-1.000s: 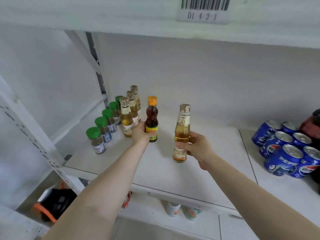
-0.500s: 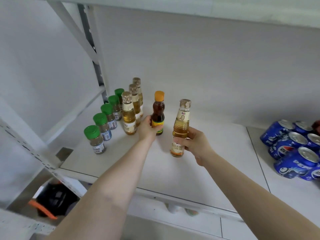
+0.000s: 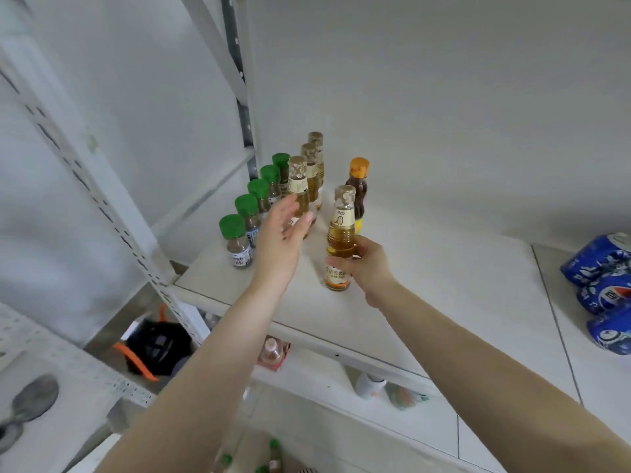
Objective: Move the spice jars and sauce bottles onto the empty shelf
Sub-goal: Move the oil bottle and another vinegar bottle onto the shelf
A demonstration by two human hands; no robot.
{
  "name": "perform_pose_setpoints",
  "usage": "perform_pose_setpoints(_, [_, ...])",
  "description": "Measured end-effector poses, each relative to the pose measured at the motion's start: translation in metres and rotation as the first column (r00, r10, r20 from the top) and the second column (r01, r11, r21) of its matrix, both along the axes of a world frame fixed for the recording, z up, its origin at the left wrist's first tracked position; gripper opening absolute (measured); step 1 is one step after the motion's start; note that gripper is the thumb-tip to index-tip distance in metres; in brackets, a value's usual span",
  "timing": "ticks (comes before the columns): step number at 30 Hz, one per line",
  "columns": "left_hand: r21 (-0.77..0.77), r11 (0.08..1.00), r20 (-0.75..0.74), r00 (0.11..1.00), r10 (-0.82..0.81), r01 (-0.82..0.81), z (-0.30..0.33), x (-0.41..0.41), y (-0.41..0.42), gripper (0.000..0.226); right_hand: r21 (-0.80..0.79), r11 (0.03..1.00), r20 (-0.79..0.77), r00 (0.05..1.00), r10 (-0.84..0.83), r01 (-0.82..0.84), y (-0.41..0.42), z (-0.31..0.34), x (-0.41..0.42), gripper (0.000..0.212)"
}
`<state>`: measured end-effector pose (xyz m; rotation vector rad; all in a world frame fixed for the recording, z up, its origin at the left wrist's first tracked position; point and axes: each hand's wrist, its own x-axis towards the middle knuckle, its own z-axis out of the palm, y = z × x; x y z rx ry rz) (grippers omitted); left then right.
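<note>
On the white shelf (image 3: 426,302), my right hand (image 3: 367,264) grips a pale amber sauce bottle (image 3: 340,233) that stands upright on the shelf board. Just behind it stands a dark sauce bottle (image 3: 356,189) with an orange cap, free of any hand. My left hand (image 3: 285,233) hovers open, fingers relaxed, in front of a row of three amber bottles (image 3: 305,179). Left of them, several green-capped spice jars (image 3: 252,206) stand in a line running toward the back.
Blue soda cans (image 3: 604,285) lie stacked at the shelf's right end. A perforated upright post (image 3: 102,192) stands at the left front corner. More bottles (image 3: 271,349) sit on the shelf below, and a black and orange object (image 3: 153,349) lies lower left.
My left hand has let go of the dark orange-capped bottle and drawn back to the left, now open. The right hand has set the amber bottle in front of the dark one.
</note>
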<state>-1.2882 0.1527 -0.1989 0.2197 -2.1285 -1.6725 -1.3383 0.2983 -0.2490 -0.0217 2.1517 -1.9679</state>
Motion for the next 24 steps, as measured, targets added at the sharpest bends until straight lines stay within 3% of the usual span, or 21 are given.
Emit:
perform_pose_setpoints(3, [-0.163,0.987,-0.024,1.0,0.003,-0.007,0.03,-0.008,-0.031,0.052,0.055,0.998,-0.064,0.998,0.0,0.004,-0.041,-0.007,-0.006,0.048])
perform_pose_setpoints(8, [-0.32,0.941,0.101,0.992,-0.081,0.109,0.045,-0.029,-0.059,0.057,0.092,0.996,-0.127,0.992,-0.002,0.014,-0.09,-0.012,-0.016,0.052])
perform_pose_setpoints(18, [-0.369,0.925,0.075,0.995,-0.06,0.084,0.036,-0.061,-0.069,0.035,0.071,0.996,-0.116,0.993,-0.036,0.045,-0.098,-0.025,-0.024,0.062])
perform_pose_setpoints(24, [-0.351,0.931,0.059,0.995,-0.083,0.099,0.037,-0.069,-0.072,0.035,0.234,0.969,-0.092,0.994,-0.059,0.079,-0.091,-0.036,-0.032,0.047])
